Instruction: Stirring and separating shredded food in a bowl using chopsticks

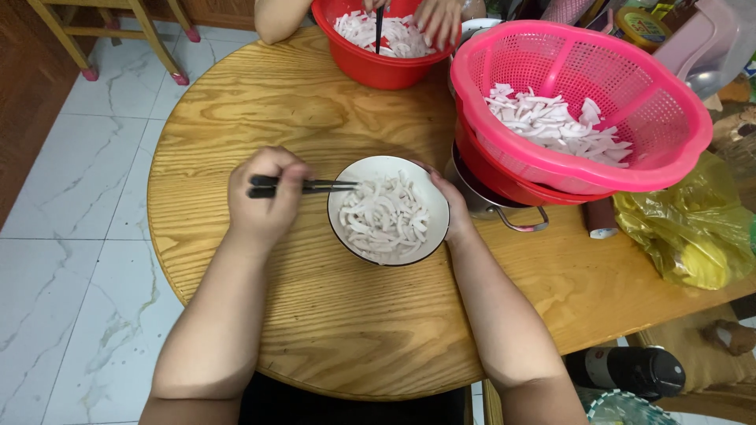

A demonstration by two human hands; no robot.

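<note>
Many pale curved strips (385, 217), bowl (354, 169) heaped.

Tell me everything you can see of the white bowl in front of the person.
The white bowl is round and shallow with a thin dark rim, glossy like ceramic. It sits upright on the round wooden table, heaped with pale, curved white slices. The right hand cups its right edge; the left hand holds dark chopsticks level, tips reaching just over its left rim. A metal pot under stacked red and pink baskets stands close on its right.
</note>
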